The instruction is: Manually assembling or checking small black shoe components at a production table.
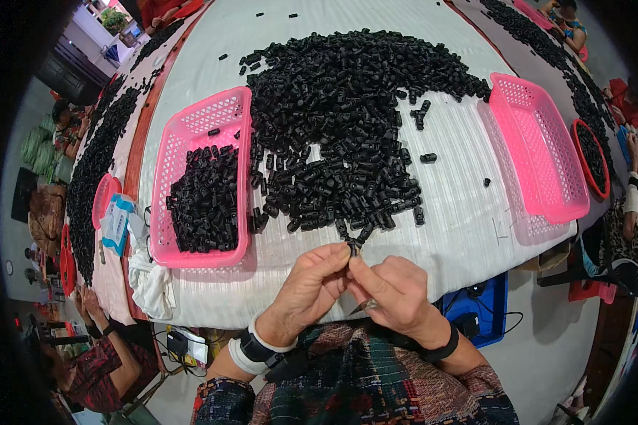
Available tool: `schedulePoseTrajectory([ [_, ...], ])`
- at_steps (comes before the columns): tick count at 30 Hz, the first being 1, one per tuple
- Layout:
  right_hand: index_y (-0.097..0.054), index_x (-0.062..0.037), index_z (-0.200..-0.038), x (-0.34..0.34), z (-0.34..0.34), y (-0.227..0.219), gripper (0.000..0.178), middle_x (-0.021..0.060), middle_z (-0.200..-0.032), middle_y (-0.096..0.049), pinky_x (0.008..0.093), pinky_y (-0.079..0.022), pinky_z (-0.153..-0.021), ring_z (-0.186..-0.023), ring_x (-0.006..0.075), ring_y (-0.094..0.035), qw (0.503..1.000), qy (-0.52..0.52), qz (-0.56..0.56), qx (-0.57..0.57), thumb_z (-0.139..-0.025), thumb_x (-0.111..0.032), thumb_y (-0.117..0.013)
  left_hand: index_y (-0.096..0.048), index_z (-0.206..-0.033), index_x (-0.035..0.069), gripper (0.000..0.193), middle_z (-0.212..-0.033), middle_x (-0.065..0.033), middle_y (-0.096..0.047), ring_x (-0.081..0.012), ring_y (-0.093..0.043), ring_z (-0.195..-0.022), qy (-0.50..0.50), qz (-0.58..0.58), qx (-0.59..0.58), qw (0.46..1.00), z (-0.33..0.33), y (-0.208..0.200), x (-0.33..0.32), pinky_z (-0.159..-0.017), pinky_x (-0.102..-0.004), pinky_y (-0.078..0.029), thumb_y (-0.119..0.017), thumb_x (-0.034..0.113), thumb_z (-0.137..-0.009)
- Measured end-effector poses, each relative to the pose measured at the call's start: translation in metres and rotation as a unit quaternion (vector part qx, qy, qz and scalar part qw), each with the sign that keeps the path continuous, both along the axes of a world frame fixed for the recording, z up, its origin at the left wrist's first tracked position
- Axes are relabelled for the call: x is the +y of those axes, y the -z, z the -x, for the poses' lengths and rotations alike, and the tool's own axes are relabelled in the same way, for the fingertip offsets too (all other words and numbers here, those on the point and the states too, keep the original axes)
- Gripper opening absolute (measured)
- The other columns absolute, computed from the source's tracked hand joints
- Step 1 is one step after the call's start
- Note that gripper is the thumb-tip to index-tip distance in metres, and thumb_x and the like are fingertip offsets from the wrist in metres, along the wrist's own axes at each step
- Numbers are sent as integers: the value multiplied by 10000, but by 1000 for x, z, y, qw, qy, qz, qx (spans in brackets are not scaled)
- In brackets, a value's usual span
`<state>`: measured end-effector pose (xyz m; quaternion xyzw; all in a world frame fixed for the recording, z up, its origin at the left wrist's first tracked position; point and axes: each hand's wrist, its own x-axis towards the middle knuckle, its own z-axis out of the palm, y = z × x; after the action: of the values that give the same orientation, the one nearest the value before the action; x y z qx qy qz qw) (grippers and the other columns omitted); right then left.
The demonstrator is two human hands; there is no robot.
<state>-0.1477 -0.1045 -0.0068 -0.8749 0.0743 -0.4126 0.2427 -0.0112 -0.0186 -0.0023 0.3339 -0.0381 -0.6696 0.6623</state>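
Observation:
A small black plastic part (354, 246) is pinched at the near edge of the pile, between the fingertips of both hands. My left hand (306, 287) is closed on it with thumb and forefinger. My right hand (398, 289) presses against the same part from the right, its fingers curled. From under the right fingers sticks out a pointed metal blade (365, 306); its handle is hidden. Just beyond my fingertips spreads a large heap of similar black parts (333, 127), short and cylindrical, with a few loose ones around it.
A pink basket (161, 205) partly filled with black parts stands left, beside a white cloth (151, 283). At the right lies another pink basket (535, 152), with no parts visible inside. Below the table edge sits a blue crate (490, 312). Other people work at neighbouring tables.

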Motion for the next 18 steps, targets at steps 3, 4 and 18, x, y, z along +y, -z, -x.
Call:
schedulePoseTrajectory([
  [3, -591, -8, -898, 0, 4, -9, 247, 48, -617, -476, 307, -388, -473, -524, 190, -478, 994, -59, -82, 32, -684, -96, -677, -559, -927, -20, 145, -837, -62, -587, -106, -553, -728, 12, -1, 7, 1000, -5, -4, 1, -628, -234, -475, -543, 114, -874],
  [4, -591, -8, -898, -1, 3, -12, 247, 48, -617, -476, 307, -388, -473, -524, 190, -478, 994, -59, -83, 32, -684, -96, -677, -557, -921, -23, 147, -831, -66, -585, -109, -549, -718, 37, 10, 19, 999, -6, -6, 2, -618, -240, -475, -544, 114, -872],
  [18, -527, 19, -734, -14, 1, -5, 249, 105, -616, -490, 311, -386, -487, -530, 218, -492, 918, -76, -381, 75, -889, -176, -510, -534, -980, -65, 236, -784, -92, -562, -137, -556, -663, 76, -18, -40, 996, -3, -8, 5, -606, -278, -496, -553, 136, -857],
])
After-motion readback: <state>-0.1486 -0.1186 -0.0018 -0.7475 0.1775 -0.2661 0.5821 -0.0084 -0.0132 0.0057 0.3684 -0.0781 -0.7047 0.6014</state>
